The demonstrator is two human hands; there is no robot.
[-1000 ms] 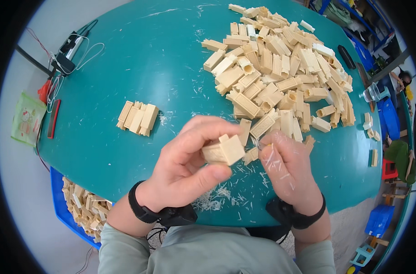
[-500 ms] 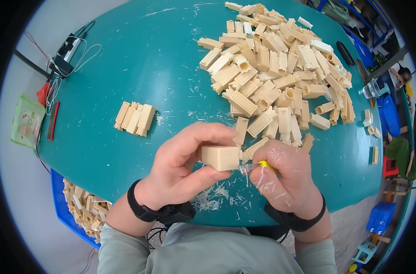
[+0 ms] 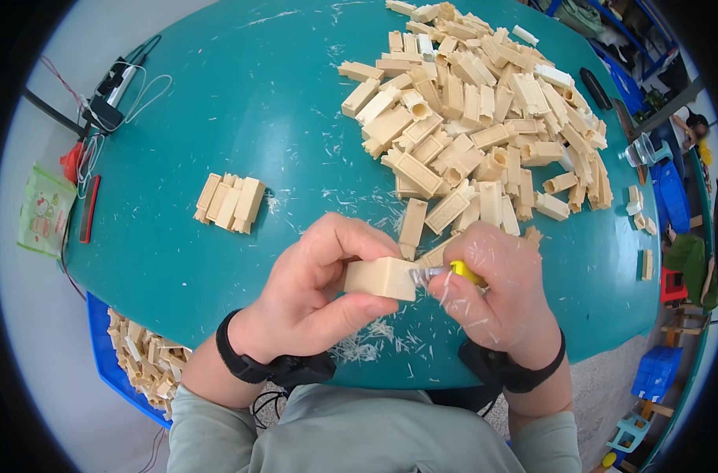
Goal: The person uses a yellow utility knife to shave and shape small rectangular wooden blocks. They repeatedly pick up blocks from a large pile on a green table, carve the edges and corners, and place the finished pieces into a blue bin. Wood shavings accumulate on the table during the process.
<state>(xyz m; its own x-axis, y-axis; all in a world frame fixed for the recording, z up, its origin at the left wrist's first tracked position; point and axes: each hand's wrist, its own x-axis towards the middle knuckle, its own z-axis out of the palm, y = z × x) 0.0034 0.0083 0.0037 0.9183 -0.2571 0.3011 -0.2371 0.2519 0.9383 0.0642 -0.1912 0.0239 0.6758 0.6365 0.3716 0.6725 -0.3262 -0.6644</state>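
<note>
Left of the green table (image 3: pixel 154 268) is a pale wall (image 3: pixel 40 315); right, grey floor (image 3: pixel 599 382) and a red stool (image 3: pixel 673 290).

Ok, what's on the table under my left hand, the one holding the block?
White shavings lie on the green table beside the thumb. Whatever is directly beneath your left hand and the beige rectangular block is covered.

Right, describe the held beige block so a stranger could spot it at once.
Over the near side of the big teal table, find the person's left hand. In its grip is a beige, box-shaped, plastic-looking block. Unlike the similar beige blocks heaped beyond, it alone is held in a hand.
</note>
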